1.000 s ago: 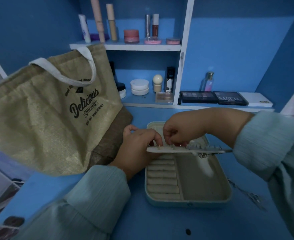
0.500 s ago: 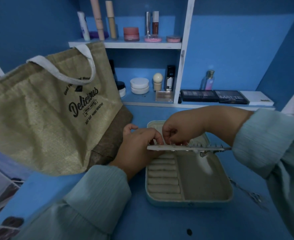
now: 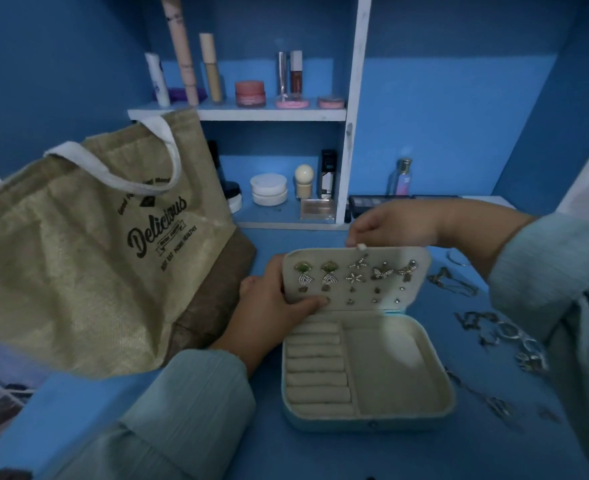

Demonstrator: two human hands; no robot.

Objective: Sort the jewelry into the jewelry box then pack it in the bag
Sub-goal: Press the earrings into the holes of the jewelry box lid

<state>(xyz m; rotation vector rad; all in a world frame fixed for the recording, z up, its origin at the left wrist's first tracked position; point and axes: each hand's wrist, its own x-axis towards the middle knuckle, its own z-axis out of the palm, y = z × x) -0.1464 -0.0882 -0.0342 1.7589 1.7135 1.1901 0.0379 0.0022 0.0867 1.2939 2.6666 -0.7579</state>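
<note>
Your right hand [image 3: 395,226] pinches the flap's [image 3: 355,278] tab; your left hand [image 3: 275,306] grips its edge. Its small studs blur; five larger earring pairs show. Box [image 3: 435,372] open.

rough jute bag [image 3: 88,258], matt velvety jewelry box [image 3: 393,368]
</note>
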